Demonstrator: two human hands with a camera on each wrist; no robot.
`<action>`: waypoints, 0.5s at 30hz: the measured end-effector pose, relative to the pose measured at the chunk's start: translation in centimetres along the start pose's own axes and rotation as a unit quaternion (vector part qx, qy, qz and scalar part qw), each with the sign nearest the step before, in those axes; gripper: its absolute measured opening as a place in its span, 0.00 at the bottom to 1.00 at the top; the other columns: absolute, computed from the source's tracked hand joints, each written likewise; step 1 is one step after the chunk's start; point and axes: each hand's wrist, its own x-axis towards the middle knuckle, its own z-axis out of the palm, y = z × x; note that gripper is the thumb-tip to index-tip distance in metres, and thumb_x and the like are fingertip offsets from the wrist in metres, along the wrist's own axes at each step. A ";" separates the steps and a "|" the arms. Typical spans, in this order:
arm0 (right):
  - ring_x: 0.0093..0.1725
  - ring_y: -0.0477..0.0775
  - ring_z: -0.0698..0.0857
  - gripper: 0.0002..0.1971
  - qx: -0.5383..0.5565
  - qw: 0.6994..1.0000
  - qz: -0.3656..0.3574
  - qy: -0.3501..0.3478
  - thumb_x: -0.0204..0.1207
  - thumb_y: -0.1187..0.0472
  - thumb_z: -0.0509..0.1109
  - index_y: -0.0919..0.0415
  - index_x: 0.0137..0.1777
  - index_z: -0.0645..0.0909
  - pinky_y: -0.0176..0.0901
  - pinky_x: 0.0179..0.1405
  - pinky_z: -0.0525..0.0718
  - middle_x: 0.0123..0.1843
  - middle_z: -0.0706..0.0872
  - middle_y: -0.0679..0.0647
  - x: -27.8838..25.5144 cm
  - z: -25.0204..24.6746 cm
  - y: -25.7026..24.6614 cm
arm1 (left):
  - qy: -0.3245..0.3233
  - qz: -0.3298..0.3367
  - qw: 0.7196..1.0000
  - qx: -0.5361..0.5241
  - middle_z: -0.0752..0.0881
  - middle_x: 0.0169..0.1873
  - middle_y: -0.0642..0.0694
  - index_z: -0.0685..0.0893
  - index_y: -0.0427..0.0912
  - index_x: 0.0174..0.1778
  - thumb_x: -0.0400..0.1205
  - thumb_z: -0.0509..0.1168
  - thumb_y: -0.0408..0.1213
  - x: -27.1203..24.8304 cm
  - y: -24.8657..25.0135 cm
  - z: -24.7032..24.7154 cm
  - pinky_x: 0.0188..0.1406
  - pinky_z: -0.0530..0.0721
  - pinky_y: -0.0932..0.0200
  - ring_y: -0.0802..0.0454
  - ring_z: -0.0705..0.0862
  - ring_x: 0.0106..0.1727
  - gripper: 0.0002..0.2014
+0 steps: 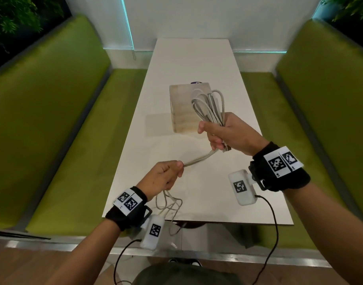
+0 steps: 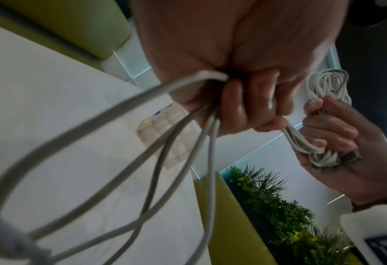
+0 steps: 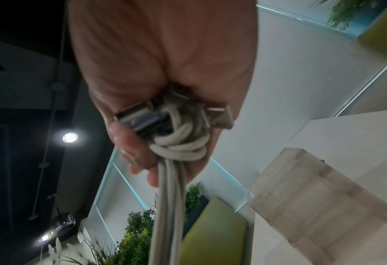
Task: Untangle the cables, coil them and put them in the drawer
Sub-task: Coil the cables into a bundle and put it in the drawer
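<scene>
Above the desk [image 1: 197, 182], the right hand [image 1: 228, 134] grips coiled cables [image 1: 209, 105] near the right edge in front of the wooden box [image 1: 182, 108], the left hand [image 1: 164, 177] clenches the strands trailing over the near edge, and no writing is legible.

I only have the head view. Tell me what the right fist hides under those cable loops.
Observer: The right wrist view shows the right hand gripping metal USB plugs beside a knotted wrap of the cables.
Operator: Report the left side.
Observer: The left wrist view shows the left hand gripping several strands, which fan out in loose loops below it.
Operator: Describe the wooden box's front.
Observer: The drawer box has small compartments with coloured items at the top; contents are too blurred to name.
</scene>
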 end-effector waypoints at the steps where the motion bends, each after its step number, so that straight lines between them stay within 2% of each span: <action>1: 0.21 0.53 0.70 0.11 -0.008 1.000 0.001 0.007 0.82 0.57 0.64 0.62 0.42 0.81 0.44 0.31 0.80 0.21 0.69 0.48 -0.1 -0.2 -0.1 | -0.009 -0.004 1.000 0.003 0.60 0.19 0.53 0.76 0.47 0.28 0.82 0.55 0.51 0.0 -0.1 -0.1 0.19 0.58 0.65 0.56 0.56 0.20 0.19; 3: 0.21 0.52 0.71 0.11 -0.011 0.999 -0.002 0.030 0.83 0.58 0.63 0.62 0.42 0.81 0.43 0.29 0.79 0.21 0.69 0.49 -0.2 -0.5 -0.1 | -0.023 -0.009 1.000 0.012 0.61 0.19 0.53 0.74 0.45 0.29 0.83 0.54 0.51 -0.1 -0.2 -0.3 0.19 0.61 0.65 0.56 0.58 0.19 0.19; 6: 0.20 0.51 0.73 0.11 -0.006 0.998 -0.012 0.054 0.83 0.57 0.63 0.60 0.41 0.80 0.46 0.28 0.77 0.20 0.69 0.48 -0.2 -1.0 -0.1 | -0.034 -0.004 0.998 0.051 0.69 0.16 0.53 0.73 0.43 0.32 0.84 0.52 0.50 -0.2 -0.5 -0.4 0.25 0.72 0.63 0.55 0.69 0.18 0.19; 8: 0.22 0.52 0.74 0.11 -0.012 0.998 -0.012 0.058 0.82 0.56 0.63 0.60 0.41 0.80 0.45 0.26 0.75 0.20 0.69 0.48 -0.2 -1.2 -0.1 | -0.040 -0.002 0.997 0.059 0.71 0.16 0.55 0.73 0.42 0.32 0.84 0.51 0.49 -0.4 -0.6 -0.5 0.28 0.73 0.62 0.54 0.73 0.19 0.19; 10: 0.22 0.52 0.74 0.11 -0.014 0.998 -0.014 0.052 0.83 0.56 0.63 0.61 0.41 0.81 0.43 0.26 0.75 0.20 0.70 0.48 -0.3 -1.3 -0.2 | -0.042 -0.004 0.997 0.060 0.70 0.15 0.55 0.73 0.42 0.32 0.84 0.52 0.50 -0.5 -0.6 -0.6 0.26 0.71 0.61 0.54 0.70 0.18 0.19; 12: 0.22 0.52 0.74 0.12 -0.049 0.998 -0.005 0.041 0.82 0.57 0.64 0.65 0.43 0.81 0.38 0.22 0.75 0.19 0.70 0.47 -0.5 -1.3 -0.4 | -0.037 -0.010 0.999 0.029 0.65 0.16 0.55 0.73 0.43 0.31 0.83 0.54 0.52 -0.6 -0.3 -0.7 0.22 0.66 0.62 0.56 0.63 0.17 0.19; 14: 0.21 0.51 0.74 0.13 -0.130 0.991 0.020 0.004 0.80 0.56 0.66 0.67 0.42 0.81 0.35 0.18 0.73 0.16 0.72 0.46 -0.6 -1.1 -0.5 | -0.030 -0.011 0.999 -0.009 0.61 0.18 0.55 0.73 0.43 0.30 0.82 0.57 0.51 -0.8 0.3 -1.0 0.20 0.62 0.65 0.57 0.58 0.19 0.19; 15: 0.20 0.49 0.73 0.14 -0.181 0.982 0.038 -0.027 0.79 0.54 0.68 0.64 0.39 0.80 0.35 0.18 0.73 0.15 0.73 0.46 -0.6 -0.9 -0.4 | -0.030 -0.007 0.999 -0.014 0.60 0.19 0.54 0.73 0.43 0.30 0.82 0.57 0.50 -0.8 0.7 -1.0 0.20 0.61 0.66 0.58 0.56 0.20 0.18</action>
